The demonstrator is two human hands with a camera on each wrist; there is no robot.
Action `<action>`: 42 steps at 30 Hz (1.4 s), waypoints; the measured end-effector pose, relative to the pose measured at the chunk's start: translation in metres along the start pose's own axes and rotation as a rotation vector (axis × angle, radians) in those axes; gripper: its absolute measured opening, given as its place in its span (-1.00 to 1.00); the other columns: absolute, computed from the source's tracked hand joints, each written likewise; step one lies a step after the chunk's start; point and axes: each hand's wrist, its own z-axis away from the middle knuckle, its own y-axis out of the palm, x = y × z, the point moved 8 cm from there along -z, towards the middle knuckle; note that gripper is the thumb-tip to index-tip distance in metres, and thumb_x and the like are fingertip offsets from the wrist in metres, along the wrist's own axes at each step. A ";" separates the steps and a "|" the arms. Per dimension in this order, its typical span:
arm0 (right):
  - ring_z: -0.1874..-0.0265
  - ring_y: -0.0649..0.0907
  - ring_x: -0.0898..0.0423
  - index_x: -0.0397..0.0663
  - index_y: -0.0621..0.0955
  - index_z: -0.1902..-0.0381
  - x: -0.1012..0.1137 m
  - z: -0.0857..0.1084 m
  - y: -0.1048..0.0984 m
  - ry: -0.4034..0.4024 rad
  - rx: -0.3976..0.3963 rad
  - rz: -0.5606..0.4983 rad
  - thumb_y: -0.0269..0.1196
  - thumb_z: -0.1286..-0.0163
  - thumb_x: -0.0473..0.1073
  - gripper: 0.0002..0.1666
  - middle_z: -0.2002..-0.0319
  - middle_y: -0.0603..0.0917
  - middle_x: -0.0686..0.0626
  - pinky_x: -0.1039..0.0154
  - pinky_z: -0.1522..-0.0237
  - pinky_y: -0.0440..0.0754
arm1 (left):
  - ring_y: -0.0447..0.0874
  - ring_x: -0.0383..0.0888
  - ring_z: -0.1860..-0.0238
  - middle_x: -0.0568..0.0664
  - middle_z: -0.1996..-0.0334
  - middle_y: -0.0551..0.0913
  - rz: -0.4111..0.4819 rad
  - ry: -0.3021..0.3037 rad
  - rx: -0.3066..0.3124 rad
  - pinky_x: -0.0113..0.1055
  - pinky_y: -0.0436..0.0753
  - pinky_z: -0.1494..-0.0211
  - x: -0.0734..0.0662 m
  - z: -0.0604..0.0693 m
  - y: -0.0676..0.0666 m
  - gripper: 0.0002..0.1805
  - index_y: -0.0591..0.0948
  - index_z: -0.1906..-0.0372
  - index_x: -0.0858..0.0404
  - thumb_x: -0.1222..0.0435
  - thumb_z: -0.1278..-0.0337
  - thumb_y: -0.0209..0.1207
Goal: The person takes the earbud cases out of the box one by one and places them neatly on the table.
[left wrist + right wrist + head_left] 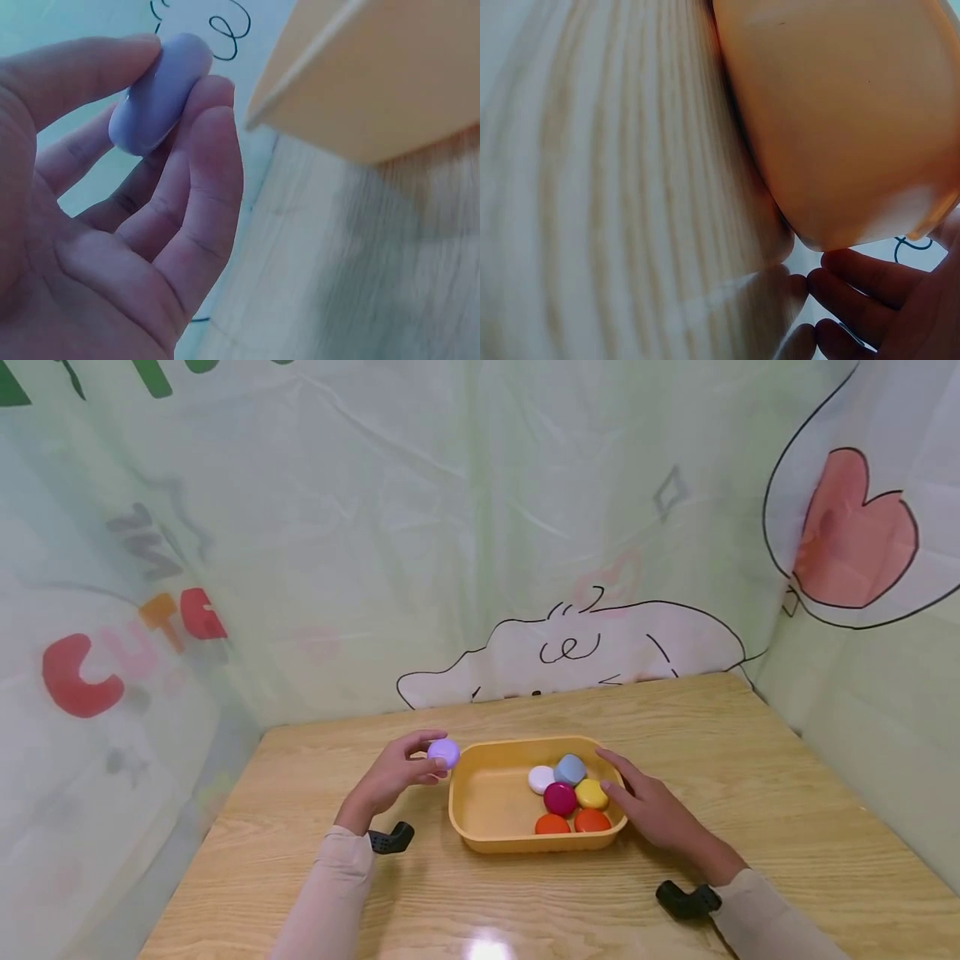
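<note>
Left of the tray, my left hand (pixel 392 777) pinches a smooth purple rounded disc (pixel 443 753) between thumb and fingertips. The left wrist view shows this disc (pixel 161 94) edge-on, held beside the tray's outer wall. A shallow yellow-orange tray (pixel 487 842) rests on the table. My right hand (pixel 660 810) holds the tray's right side, thumb over the rim and fingers by the far corner. Inside, toward the right, lie a white disc (pixel 541 779), a blue-grey piece (pixel 570 769), a dark pink disc (pixel 560 798), a yellow disc (pixel 592 794) and two orange-red discs (pixel 592 821).
The wooden table (pixel 300 810) extends around the tray on all sides. Printed fabric curtains (pixel 360 527) hang behind it and at both sides. Black wrist cameras (pixel 392 838) sit at both wrists, close above the tabletop.
</note>
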 end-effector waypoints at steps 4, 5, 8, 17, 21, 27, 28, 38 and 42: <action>-0.39 0.29 -0.38 0.00 0.14 -0.58 -0.001 0.000 -0.001 -0.001 -0.001 0.002 0.00 -0.62 0.02 -0.31 -0.49 0.19 -0.35 -0.33 -0.25 0.32 | 0.70 0.05 0.13 0.23 0.02 0.54 -0.001 -0.016 -0.034 -0.14 0.70 0.02 0.007 0.004 -0.009 -0.41 0.46 -0.35 0.31 0.38 -0.23 0.33; -0.39 0.29 -0.39 -0.01 0.13 -0.58 -0.001 0.001 -0.001 -0.001 -0.003 0.003 0.00 -0.62 0.01 -0.31 -0.49 0.19 -0.35 -0.33 -0.25 0.32 | 0.70 0.05 0.13 0.23 0.02 0.54 -0.004 -0.016 -0.040 -0.14 0.70 0.02 0.008 0.005 -0.010 -0.41 0.45 -0.35 0.32 0.39 -0.23 0.32; -0.39 0.30 -0.39 -0.01 0.14 -0.58 -0.001 0.001 -0.002 -0.004 -0.007 0.007 0.00 -0.62 0.01 -0.31 -0.49 0.19 -0.36 -0.32 -0.24 0.34 | 0.70 0.03 0.13 0.24 0.01 0.53 -0.005 -0.015 -0.054 -0.15 0.69 0.02 0.011 0.008 -0.015 -0.40 0.44 -0.36 0.35 0.39 -0.24 0.31; -0.38 0.30 -0.40 -0.03 0.14 -0.58 0.000 0.001 -0.004 -0.013 -0.011 0.013 0.00 -0.62 0.00 -0.32 -0.49 0.19 -0.36 -0.32 -0.23 0.34 | 0.68 0.09 0.07 0.26 -0.07 0.51 0.001 -0.081 -0.128 -0.14 0.66 -0.05 0.035 0.012 -0.032 -0.39 0.43 -0.39 0.31 0.41 -0.25 0.30; -0.38 0.31 -0.40 -0.03 0.14 -0.58 0.000 0.001 -0.005 -0.018 -0.010 0.014 0.00 -0.62 0.00 -0.32 -0.48 0.19 -0.37 -0.31 -0.23 0.35 | 0.66 0.01 0.09 0.24 -0.07 0.53 -0.036 -0.106 -0.137 -0.19 0.67 0.00 0.044 0.012 -0.034 -0.39 0.44 -0.38 0.33 0.38 -0.25 0.31; -0.39 0.29 -0.39 -0.03 0.13 -0.58 0.000 -0.001 -0.006 -0.017 -0.009 0.007 0.00 -0.62 0.01 -0.31 -0.49 0.19 -0.36 -0.32 -0.25 0.32 | 0.67 0.01 0.18 0.22 0.01 0.56 -0.063 -0.170 -0.161 -0.22 0.68 0.06 0.056 0.009 -0.036 -0.37 0.44 -0.37 0.37 0.37 -0.20 0.35; -0.39 0.29 -0.39 -0.03 0.14 -0.58 0.001 -0.002 -0.006 -0.017 -0.011 0.007 -0.01 -0.62 0.01 -0.31 -0.49 0.19 -0.36 -0.32 -0.25 0.32 | 0.67 0.02 0.20 0.22 0.03 0.57 -0.066 -0.182 -0.169 -0.22 0.68 0.07 0.057 0.009 -0.037 -0.36 0.45 -0.36 0.36 0.36 -0.19 0.36; -0.39 0.29 -0.40 -0.01 0.14 -0.58 0.002 0.000 -0.001 -0.012 0.002 -0.004 0.00 -0.62 0.01 -0.32 -0.49 0.19 -0.35 -0.32 -0.23 0.34 | 0.61 -0.06 0.32 0.17 0.13 0.61 -0.249 -0.216 -0.218 -0.25 0.64 0.21 0.063 0.011 -0.039 -0.41 0.53 -0.27 0.35 0.30 -0.14 0.42; -0.38 0.31 -0.40 -0.02 0.14 -0.57 0.002 0.000 -0.001 -0.018 -0.004 0.004 0.00 -0.62 0.00 -0.32 -0.48 0.20 -0.36 -0.31 -0.22 0.36 | 0.63 -0.07 0.30 0.19 0.08 0.60 -0.251 -0.222 -0.234 -0.24 0.65 0.16 0.065 0.013 -0.038 -0.40 0.52 -0.28 0.37 0.30 -0.15 0.41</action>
